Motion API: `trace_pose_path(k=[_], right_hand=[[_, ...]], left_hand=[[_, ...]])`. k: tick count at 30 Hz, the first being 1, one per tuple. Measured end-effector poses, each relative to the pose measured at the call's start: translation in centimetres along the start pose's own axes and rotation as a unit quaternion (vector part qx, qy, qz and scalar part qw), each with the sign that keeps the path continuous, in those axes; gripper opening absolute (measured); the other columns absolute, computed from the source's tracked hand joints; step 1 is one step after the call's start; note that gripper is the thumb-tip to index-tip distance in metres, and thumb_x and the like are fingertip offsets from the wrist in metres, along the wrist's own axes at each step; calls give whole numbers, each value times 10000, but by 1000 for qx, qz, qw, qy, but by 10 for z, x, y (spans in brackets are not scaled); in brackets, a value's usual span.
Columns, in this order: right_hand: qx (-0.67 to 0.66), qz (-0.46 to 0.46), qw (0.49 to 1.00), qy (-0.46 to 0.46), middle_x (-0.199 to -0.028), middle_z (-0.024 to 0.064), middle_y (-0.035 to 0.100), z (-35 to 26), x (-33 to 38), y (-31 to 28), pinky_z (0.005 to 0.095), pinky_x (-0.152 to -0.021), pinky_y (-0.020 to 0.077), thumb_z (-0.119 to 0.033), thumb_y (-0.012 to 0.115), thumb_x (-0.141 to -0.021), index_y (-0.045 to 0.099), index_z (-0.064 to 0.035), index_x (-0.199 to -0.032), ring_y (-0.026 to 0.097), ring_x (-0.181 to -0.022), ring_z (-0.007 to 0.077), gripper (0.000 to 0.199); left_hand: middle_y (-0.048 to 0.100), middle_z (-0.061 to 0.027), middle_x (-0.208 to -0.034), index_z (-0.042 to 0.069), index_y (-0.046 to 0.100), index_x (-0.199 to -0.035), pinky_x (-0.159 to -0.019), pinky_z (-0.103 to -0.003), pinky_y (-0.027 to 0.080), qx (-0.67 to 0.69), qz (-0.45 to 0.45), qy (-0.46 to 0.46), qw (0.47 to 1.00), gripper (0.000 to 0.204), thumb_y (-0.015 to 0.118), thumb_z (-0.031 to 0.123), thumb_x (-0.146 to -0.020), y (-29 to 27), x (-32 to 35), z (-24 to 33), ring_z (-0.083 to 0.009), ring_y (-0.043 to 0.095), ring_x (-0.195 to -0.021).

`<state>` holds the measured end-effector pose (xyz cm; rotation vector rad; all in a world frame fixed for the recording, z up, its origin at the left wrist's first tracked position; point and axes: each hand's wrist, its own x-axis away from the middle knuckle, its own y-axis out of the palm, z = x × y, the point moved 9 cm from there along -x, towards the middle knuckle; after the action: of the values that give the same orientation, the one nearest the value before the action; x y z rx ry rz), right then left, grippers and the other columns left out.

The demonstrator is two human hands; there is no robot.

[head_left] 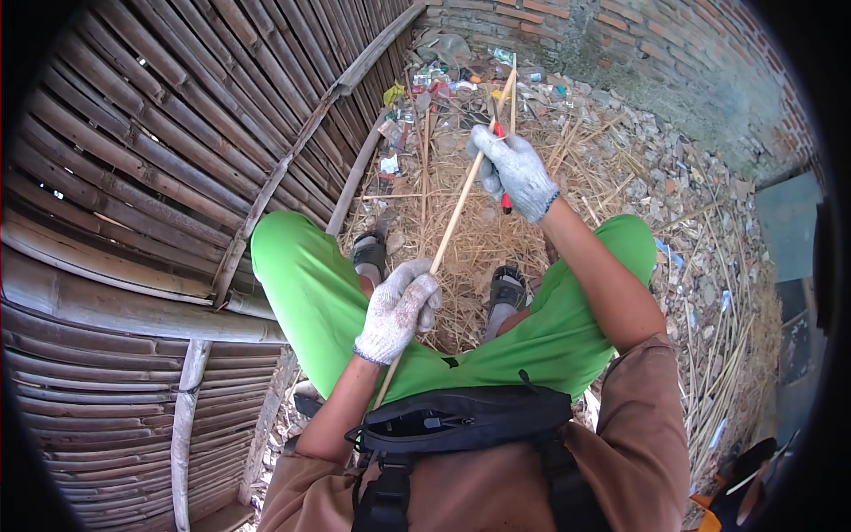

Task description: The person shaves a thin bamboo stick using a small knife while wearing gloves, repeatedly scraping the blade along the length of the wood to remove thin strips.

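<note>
A long, pale bamboo strip (460,209) slants across my lap, its far end pointing toward the brick wall. My left hand (399,309), in a soiled white knit glove, is closed round its lower part. Farther along, my right hand (517,171), gloved too, grips a red-handled knife (506,203) against the strip. The red also shows above the fingers, beside what looks like a thin dark blade; the glove hides the middle of it. The strip's lower end passes behind my left wrist toward the black waist bag (465,418).
A bamboo-slat wall (160,160) rises close on the left, a brick wall (656,53) at the back. Straw shavings (452,310) cover the ground between my feet. Rubble and litter (443,80) lie beyond. Several thin strips (722,355) lie at the right.
</note>
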<state>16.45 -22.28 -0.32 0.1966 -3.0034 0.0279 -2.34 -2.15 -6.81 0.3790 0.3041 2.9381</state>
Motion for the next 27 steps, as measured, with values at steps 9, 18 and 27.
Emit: trace_pose_path(k=[9, 18, 27], right_hand=[[177, 2, 984, -4, -693, -7, 590, -41, 23, -2, 291, -507, 445, -552, 778, -980, 654, -81, -973, 544, -562, 94, 487], [256, 95, 955, -114, -707, 79, 630, -79, -48, -44, 370, -650, 513, -694, 679, -969, 675, -6, -906, 596, -656, 182, 691], [520, -103, 825, -197, -915, 287, 727, 25, 34, 50, 554, -789, 570, -629, 504, -1083, 732, -35, -1080, 734, -892, 458, 636]], left_hand=[[623, -20, -806, -24, 578, -1401, -565, -256, 469, -17, -23, 27, 999, 361, 621, 199, -1120, 4, 0, -2, -96, 572, -618], [589, -7, -754, -25, 599, -1331, -538, -249, 422, -40, -14, 10, 999, 332, 604, 246, -1141, -5, 21, 14, -77, 514, -592], [578, 16, -747, 30, 649, -1186, -492, -231, 387, 36, 59, -58, 996, 216, 640, 233, -1111, -16, 6, -20, -62, 490, -553]])
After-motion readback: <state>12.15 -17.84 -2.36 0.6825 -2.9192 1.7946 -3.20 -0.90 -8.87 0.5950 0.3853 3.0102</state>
